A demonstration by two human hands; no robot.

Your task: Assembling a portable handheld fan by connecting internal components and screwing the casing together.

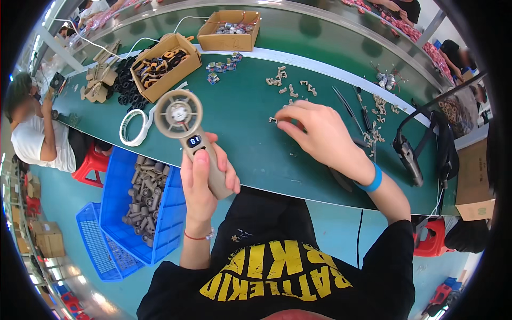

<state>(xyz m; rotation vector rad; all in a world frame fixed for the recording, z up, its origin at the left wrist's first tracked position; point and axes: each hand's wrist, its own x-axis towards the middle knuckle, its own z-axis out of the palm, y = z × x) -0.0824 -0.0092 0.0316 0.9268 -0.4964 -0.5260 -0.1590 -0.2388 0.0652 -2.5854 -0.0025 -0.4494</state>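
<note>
My left hand [207,173] is wrapped round the handle of a beige handheld fan [205,157], thumb on its front. The fan's round head shows an open ring with spokes and a motor in the middle, and a small display glows on the neck. Over the green table my right hand [314,128] is closed, thumb and forefinger brought together. At those fingertips is a tiny light-coloured piece [273,120], too small to name. Beyond that hand lie several small beige plastic parts [277,80]. A white ring-shaped part [134,128] rests left of the fan.
Cartons of black and orange rings [186,66] and motors [216,40] stand at the back, near small circuit boards [213,68]. Tweezers [346,109] and a corded tool [408,157] lie right. A blue crate [114,208] of grey parts is below left. A co-worker [37,138] sits left.
</note>
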